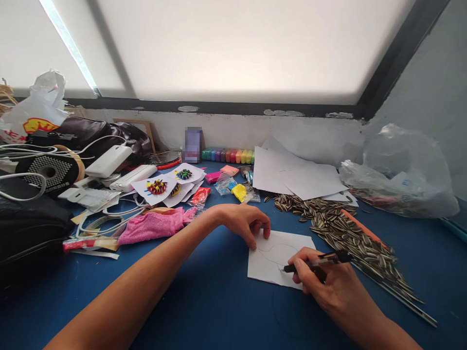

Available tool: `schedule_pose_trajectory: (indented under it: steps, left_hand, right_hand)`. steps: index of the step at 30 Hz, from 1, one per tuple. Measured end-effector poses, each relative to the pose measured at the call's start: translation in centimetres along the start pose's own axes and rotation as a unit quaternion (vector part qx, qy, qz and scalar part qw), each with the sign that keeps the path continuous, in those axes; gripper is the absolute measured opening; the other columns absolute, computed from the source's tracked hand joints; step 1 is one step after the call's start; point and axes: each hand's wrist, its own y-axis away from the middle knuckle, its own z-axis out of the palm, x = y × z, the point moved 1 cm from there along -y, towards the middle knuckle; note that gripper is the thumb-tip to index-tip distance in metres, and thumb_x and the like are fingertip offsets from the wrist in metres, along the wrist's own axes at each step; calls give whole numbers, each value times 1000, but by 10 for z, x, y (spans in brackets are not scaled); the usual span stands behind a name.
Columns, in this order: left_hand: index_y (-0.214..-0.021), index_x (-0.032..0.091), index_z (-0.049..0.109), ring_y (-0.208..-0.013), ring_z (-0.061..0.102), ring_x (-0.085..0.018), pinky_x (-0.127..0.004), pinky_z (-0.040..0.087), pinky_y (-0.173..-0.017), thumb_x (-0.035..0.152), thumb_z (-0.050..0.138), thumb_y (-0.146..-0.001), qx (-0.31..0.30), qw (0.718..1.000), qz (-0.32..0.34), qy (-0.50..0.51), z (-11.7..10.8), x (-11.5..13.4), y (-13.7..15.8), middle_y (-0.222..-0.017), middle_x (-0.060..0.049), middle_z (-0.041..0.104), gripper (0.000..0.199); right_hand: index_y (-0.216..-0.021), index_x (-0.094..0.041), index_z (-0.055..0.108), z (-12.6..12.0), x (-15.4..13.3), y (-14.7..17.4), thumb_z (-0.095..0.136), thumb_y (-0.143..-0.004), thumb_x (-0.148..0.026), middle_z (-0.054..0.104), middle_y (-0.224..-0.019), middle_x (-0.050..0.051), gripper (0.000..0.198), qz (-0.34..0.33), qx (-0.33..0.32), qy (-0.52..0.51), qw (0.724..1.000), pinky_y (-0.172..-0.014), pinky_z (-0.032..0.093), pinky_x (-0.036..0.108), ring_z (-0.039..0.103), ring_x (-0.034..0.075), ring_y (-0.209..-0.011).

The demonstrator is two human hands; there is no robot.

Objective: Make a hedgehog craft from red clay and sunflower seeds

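A small white sheet of paper [268, 267] lies on the blue tabletop, with a thin curved outline and short strokes drawn on it. My left hand [243, 221] rests at its upper left corner. Thumb and index fingertips press down there, apart from each other, while the other fingers curl under. A black pen [328, 259] is gripped in my right hand [324, 282], its tip on the paper near the lower part of the drawing. Beside the sheet, to the right, spreads a pile of striped sunflower seeds [339, 233].
White sheets [295, 172] lie behind the seeds, near a plastic bag [404, 175]. Coloured clay blocks [229, 155] line the wall. Paper cutouts with seeds and clay [156, 187], a pink cloth [153, 227], cables and power banks [109, 161] crowd the left. A metallic rod [401, 297] lies right.
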Motion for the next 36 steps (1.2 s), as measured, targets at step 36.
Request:
schedule_pose_trajectory:
  steps: [36]
  left_hand:
    - [-103,23,63,-74,52,-12,-24,40,-65,33,74,-67,1,1000,7,7,2,-4,-2,-82,2,57,39]
  right_hand:
    - [-58,-22,53,-15,6,0,39,-89,-33,36,-47,-5,36,10,44,67,997,-41,24,25,34,10,-41]
